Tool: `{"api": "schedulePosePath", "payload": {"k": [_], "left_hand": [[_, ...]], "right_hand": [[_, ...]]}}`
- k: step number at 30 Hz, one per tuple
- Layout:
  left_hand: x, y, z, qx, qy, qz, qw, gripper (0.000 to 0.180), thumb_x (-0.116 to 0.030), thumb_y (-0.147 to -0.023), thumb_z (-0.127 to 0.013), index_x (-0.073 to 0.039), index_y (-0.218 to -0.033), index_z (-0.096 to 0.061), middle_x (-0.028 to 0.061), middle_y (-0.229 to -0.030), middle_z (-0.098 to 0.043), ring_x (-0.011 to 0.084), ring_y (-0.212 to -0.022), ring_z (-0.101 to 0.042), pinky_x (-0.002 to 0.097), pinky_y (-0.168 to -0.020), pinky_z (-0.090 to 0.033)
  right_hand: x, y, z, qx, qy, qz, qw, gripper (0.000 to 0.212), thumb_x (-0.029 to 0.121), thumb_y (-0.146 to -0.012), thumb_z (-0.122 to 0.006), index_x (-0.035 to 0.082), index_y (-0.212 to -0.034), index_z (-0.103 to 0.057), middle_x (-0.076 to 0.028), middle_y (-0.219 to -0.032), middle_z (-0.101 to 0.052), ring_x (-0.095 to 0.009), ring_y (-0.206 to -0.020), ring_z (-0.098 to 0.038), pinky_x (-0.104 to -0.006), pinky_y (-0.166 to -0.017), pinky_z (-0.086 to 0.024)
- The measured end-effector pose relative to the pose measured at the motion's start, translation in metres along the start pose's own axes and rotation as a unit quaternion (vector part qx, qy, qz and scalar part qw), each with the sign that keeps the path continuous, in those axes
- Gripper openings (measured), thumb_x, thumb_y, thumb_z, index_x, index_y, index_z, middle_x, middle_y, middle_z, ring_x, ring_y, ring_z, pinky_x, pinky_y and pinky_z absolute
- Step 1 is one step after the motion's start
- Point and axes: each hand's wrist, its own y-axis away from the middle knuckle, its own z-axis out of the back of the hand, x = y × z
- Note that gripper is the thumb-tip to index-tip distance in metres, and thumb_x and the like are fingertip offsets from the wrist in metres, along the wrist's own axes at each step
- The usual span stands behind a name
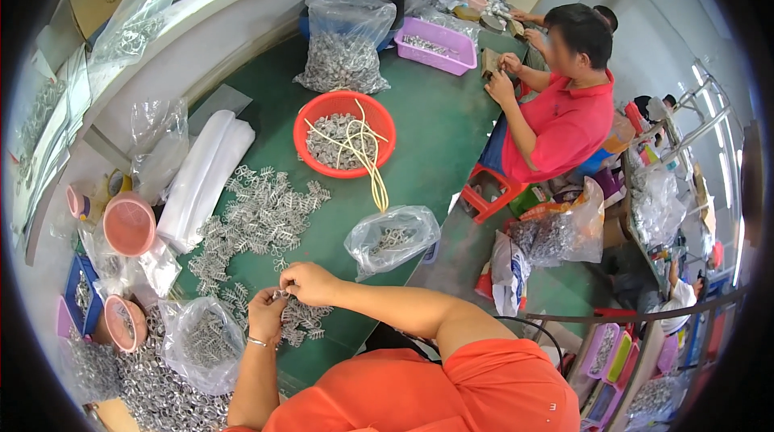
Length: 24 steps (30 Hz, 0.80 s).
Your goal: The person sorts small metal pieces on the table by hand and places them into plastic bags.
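Note:
My left hand (264, 317), with a bracelet at the wrist, has its fingers closed on a small silvery metal piece (280, 295). My right hand (311, 283) meets it from the right, its fingers pinched at the same piece; the fingers hide most of its shape. Just below my hands lies a small heap of grey branched metal parts (302, 323). A larger pile of such fishbone-shaped parts (262, 214) spreads over the green table (427, 133) beyond my hands. Right of that pile rests an open clear bag (393, 240) with some metal parts inside.
A red basket (385, 150) of metal parts with cream cords stands farther out. Behind it are a full clear bag (343, 49) and a purple tray (439, 45). White plastic sheets (211, 174), pink cups (129, 224) and loose metal rings (173, 392) lie left. A co-worker (564, 109) sits across.

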Motion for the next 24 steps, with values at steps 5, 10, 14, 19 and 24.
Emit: {"api": "schedulePosePath", "payload": {"k": [5, 10, 14, 19, 24], "left_hand": [[-0.01, 0.005, -0.01, -0.013, -0.081, -0.053, 0.995, 0.02, 0.004, -0.077, -0.061, 0.004, -0.096, -0.058, 0.0044, -0.082, -0.061, 0.0097, -0.068, -0.055, 0.021, -0.059, -0.044], [-0.005, 0.008, -0.005, -0.021, -0.108, -0.048, 0.993, 0.014, 0.004, -0.078, -0.061, 0.004, -0.092, -0.059, 0.0043, -0.08, -0.062, 0.0092, -0.067, -0.055, 0.021, -0.06, -0.044], [0.007, 0.006, 0.005, -0.015, -0.042, -0.026, 0.999, 0.017, 0.006, -0.076, -0.063, 0.005, -0.093, -0.059, 0.0033, -0.078, -0.06, 0.0083, -0.067, -0.053, 0.0202, -0.061, -0.043], [-0.008, 0.012, -0.01, -0.008, -0.037, -0.005, 0.999, 0.018, 0.007, -0.077, -0.063, 0.005, -0.095, -0.058, 0.0042, -0.079, -0.061, 0.009, -0.067, -0.055, 0.0209, -0.062, -0.044], [-0.013, 0.015, -0.005, -0.025, 0.041, 0.028, 0.998, 0.016, 0.001, -0.081, -0.06, 0.001, -0.096, -0.057, 0.0029, -0.08, -0.062, 0.0081, -0.064, -0.055, 0.0206, -0.05, -0.041]], "right_hand": [[-0.017, -0.006, 0.0, -0.023, -0.118, 0.011, 0.993, 0.009, 0.002, -0.077, -0.06, 0.001, -0.086, -0.06, -0.009, -0.075, -0.06, -0.018, -0.068, -0.059, -0.0337, -0.057, -0.046], [-0.02, -0.016, 0.008, 0.072, -0.203, -0.206, 0.955, 0.031, 0.002, -0.074, -0.057, 0.002, -0.106, -0.06, -0.007, -0.074, -0.06, -0.012, -0.05, -0.055, -0.0249, -0.036, -0.036], [0.032, -0.053, 0.107, -0.194, -0.353, -0.165, 0.9, 0.049, 0.013, -0.083, -0.056, 0.015, -0.131, -0.045, -0.001, -0.061, -0.048, -0.01, -0.045, -0.043, -0.0243, -0.036, -0.034], [0.047, -0.105, 0.214, -0.333, -0.443, -0.142, 0.82, 0.056, 0.005, -0.084, -0.049, 0.013, -0.137, -0.034, -0.002, -0.065, -0.049, -0.009, -0.047, -0.04, -0.0231, -0.036, -0.029], [0.044, -0.064, 0.113, 0.007, -0.144, -0.07, 0.987, 0.023, 0.017, -0.083, -0.061, 0.003, -0.101, -0.063, -0.007, -0.075, -0.063, -0.013, -0.053, -0.058, -0.0298, -0.049, -0.047]]}}
